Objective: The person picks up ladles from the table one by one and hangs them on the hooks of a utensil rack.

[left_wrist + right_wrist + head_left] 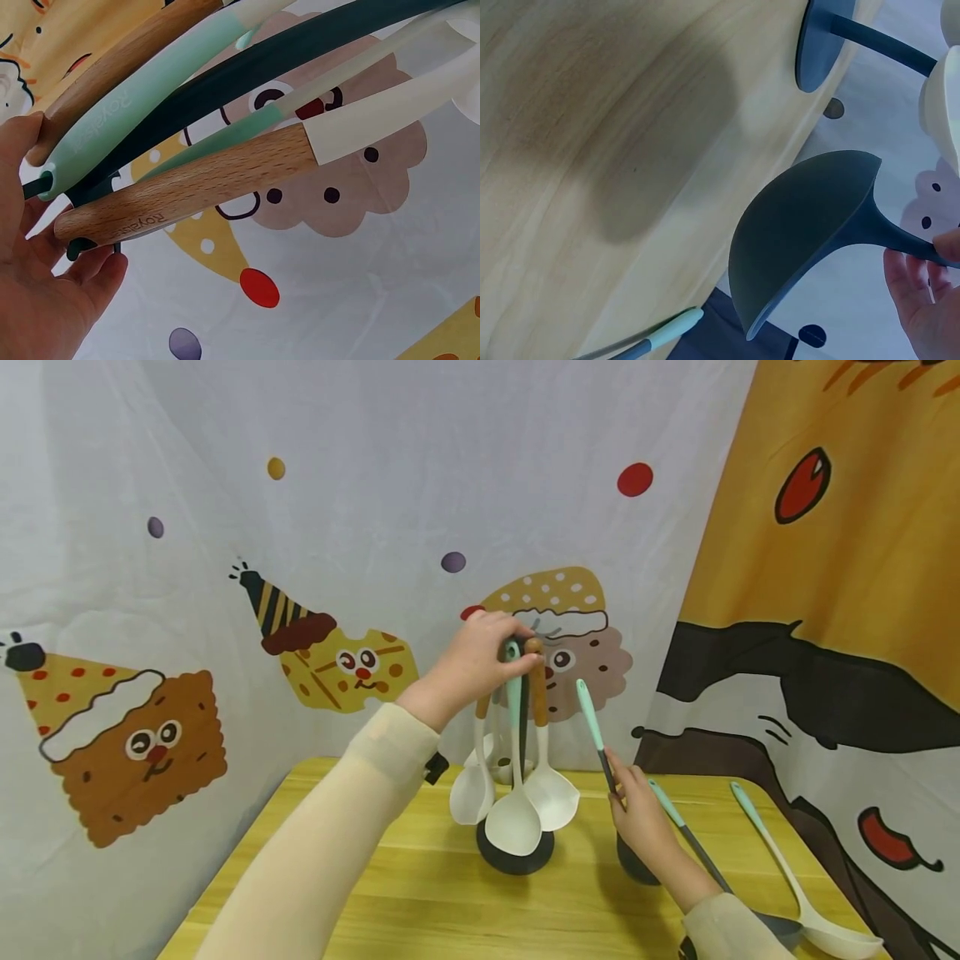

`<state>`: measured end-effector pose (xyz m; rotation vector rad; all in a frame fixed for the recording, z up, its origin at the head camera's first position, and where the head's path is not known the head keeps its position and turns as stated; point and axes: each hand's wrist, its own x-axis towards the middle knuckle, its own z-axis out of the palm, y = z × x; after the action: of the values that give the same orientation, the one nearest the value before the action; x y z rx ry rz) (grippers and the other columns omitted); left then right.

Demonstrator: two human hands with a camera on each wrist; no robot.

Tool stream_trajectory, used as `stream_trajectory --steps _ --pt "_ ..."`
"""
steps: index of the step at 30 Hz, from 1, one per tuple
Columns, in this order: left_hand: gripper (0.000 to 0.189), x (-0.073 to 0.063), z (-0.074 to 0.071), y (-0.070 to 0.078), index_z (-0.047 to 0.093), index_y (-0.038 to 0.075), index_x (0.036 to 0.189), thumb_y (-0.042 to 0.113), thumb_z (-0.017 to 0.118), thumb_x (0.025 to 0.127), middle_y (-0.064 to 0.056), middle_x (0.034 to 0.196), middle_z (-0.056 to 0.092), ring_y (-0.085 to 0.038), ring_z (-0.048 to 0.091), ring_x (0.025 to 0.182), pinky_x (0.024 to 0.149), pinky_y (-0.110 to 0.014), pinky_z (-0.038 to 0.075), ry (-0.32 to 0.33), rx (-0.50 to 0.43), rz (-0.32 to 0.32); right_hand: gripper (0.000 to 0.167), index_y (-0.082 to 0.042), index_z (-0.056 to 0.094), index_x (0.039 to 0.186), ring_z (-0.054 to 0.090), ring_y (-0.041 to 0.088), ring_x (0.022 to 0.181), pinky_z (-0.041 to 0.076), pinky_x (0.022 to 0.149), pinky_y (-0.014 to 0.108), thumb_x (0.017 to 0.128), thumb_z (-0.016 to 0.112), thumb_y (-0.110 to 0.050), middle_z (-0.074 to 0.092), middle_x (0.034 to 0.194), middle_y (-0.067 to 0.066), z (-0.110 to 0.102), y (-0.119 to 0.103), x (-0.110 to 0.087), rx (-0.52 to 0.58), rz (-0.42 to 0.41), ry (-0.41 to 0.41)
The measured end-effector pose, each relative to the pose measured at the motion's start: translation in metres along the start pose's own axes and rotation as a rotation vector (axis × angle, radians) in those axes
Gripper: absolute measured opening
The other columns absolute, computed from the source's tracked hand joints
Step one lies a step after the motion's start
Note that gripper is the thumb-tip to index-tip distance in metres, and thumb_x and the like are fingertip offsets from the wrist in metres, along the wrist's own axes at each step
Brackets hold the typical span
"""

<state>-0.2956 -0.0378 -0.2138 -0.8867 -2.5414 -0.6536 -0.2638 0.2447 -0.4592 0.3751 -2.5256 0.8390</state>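
Observation:
My left hand [483, 652] grips the top of a dark utensil stand [491, 852], its thumb against the end of a wooden handle [538, 693]. In the left wrist view, wooden and mint-green handles [142, 112] hang from the hooks, and my fingertips lie by the lower wooden handle [195, 180]. White ladles and spoons [513, 827] hang below around the post. To the right of the stand, my right hand [641, 806] holds a dark grey ladle [802, 240] by its shaft, mint-green handle end [589, 714] up and bowl down, above the table.
On the right side of the wooden table [420, 902] lie a dark utensil with a mint handle [667, 803] and a white ladle [840, 937] with a mint handle. A printed cartoon curtain [360, 527] hangs close behind the table.

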Motion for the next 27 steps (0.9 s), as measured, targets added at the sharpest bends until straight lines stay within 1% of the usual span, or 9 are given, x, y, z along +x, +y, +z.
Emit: stream_trajectory --steps 4,7,10,18,22,27 --pt "0.033 0.0 -0.001 0.0 0.073 0.011 0.126 0.033 0.071 0.101 -0.005 0.124 0.07 -0.026 0.055 0.117 0.102 -0.04 0.047 -0.005 0.004 0.001 0.076 -0.003 0.043 0.157 0.067 0.029 0.087 0.05 0.058 0.026 0.088 0.066 0.019 0.06 0.11 0.019 -0.002 -0.003 0.002 0.025 -0.023 0.037" --pt "0.034 0.0 -0.001 -0.001 0.073 0.012 0.126 0.034 0.071 0.101 -0.005 0.124 0.07 -0.026 0.055 0.118 0.102 -0.04 0.047 -0.004 0.004 0.0 0.075 -0.002 0.044 0.156 0.068 0.029 0.087 0.051 0.059 0.025 0.088 0.067 0.019 0.06 0.108 0.019 -0.003 -0.005 0.003 0.034 -0.048 0.077" --pt "0.034 0.0 -0.001 -0.001 0.073 0.012 0.127 0.034 0.071 0.101 -0.005 0.125 0.07 -0.026 0.055 0.118 0.102 -0.04 0.047 -0.003 0.001 0.0 0.076 -0.003 0.044 0.157 0.067 0.029 0.089 0.054 0.062 0.026 0.088 0.067 0.019 0.059 0.108 0.018 -0.004 -0.008 0.006 0.054 -0.051 0.097" --pt "0.035 0.0 -0.001 -0.002 0.073 0.012 0.127 0.035 0.072 0.101 -0.005 0.126 0.07 -0.026 0.056 0.121 0.106 -0.041 0.046 -0.001 0.011 0.004 0.076 -0.005 0.044 0.158 0.065 0.028 0.092 0.059 0.07 0.031 0.089 0.067 0.018 0.059 0.107 0.017 -0.006 -0.016 0.01 0.08 -0.048 0.113" --pt "0.035 0.0 -0.002 -0.002 0.073 0.012 0.127 0.035 0.072 0.101 -0.005 0.125 0.07 -0.026 0.056 0.121 0.107 -0.041 0.046 -0.003 0.013 0.007 0.076 -0.006 0.044 0.158 0.063 0.026 0.092 0.06 0.072 0.03 0.09 0.066 0.018 0.059 0.106 0.016 -0.007 -0.022 0.012 0.107 -0.062 0.133" --pt "0.036 0.0 -0.002 -0.001 0.073 0.012 0.128 0.036 0.072 0.1 -0.005 0.126 0.07 -0.026 0.056 0.121 0.106 -0.041 0.047 -0.006 0.01 -0.001 0.076 -0.006 0.045 0.158 0.062 0.025 0.093 0.06 0.074 0.024 0.09 0.065 0.02 0.06 0.107 0.016 -0.009 -0.031 0.013 0.15 -0.099 0.169"
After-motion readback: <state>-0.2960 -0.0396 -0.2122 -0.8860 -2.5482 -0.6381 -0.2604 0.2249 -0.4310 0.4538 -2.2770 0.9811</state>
